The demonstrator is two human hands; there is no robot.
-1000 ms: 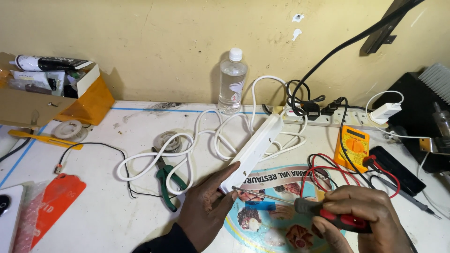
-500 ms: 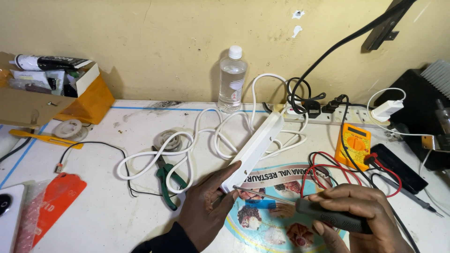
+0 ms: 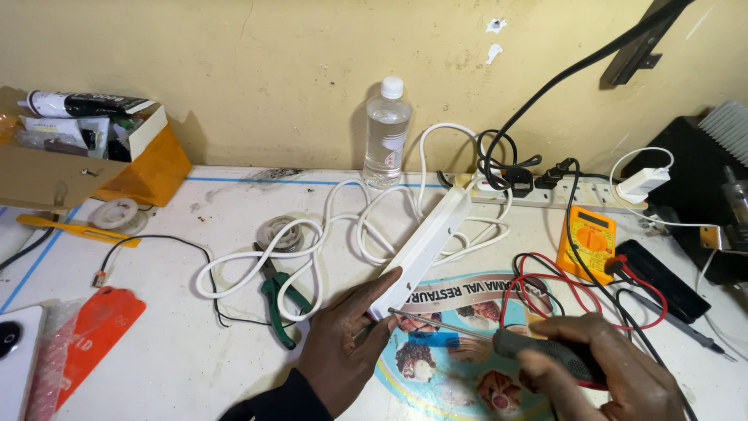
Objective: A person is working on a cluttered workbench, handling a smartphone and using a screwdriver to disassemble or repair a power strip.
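Item: white power strip (image 3: pixel 425 248), long and narrow, lying on the white table (image 3: pixel 179 351) and slanting from centre toward 1 o'clock, its white cable (image 3: pixel 312 234) looped to the 9 o'clock side.

Left hand (image 3: pixel 343 343): at 6 o'clock of the strip, fingers pressed against its near end, steadying it; not closed around it.

Right hand (image 3: pixel 608 374): at 4 o'clock, clenched around the dark handle of a screwdriver (image 3: pixel 467 331), whose metal shaft points toward 10 o'clock with the tip at the strip's near end.

Surroundings: green-handled pliers (image 3: pixel 276 296) at 9 o'clock of the left hand; clear plastic bottle (image 3: pixel 386 132) at 12 o'clock by the wall; orange multimeter (image 3: pixel 586 242) at 2 o'clock with red and black leads; cardboard box (image 3: pixel 70 156) at 10 o'clock; round printed mat (image 3: pixel 460 374) under the hands.
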